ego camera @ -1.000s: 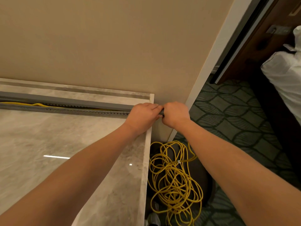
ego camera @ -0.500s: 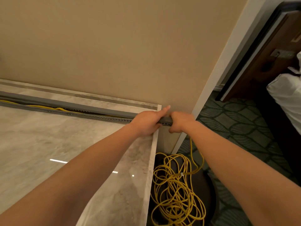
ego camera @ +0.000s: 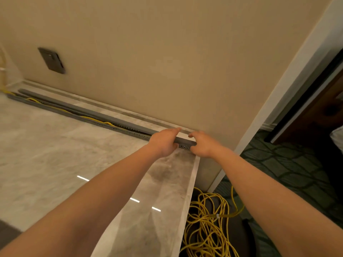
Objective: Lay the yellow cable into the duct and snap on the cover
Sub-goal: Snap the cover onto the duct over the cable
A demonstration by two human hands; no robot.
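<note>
Grey duct (ego camera: 184, 146): long axis ran along the wall (ego camera: 167, 52) on the marble counter (ego camera: 55, 164), from far left to the near right corner. Contents: yellow cable (ego camera: 89, 118), its slack coiled on the floor. Cover (ego camera: 111, 118): lay askew along the duct's back. At its right end, left hand (ego camera: 165, 141) and right hand (ego camera: 202, 144) gripped it, fingers curled over.

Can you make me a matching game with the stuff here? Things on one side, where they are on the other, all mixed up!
1 yellow cable coil
2 grey duct
3 dark wall plate
4 right hand

A up on the wall
B holding the duct's end
C down beside the counter
D lying along the counter

Pairs: 1-C, 2-D, 3-A, 4-B.
</note>
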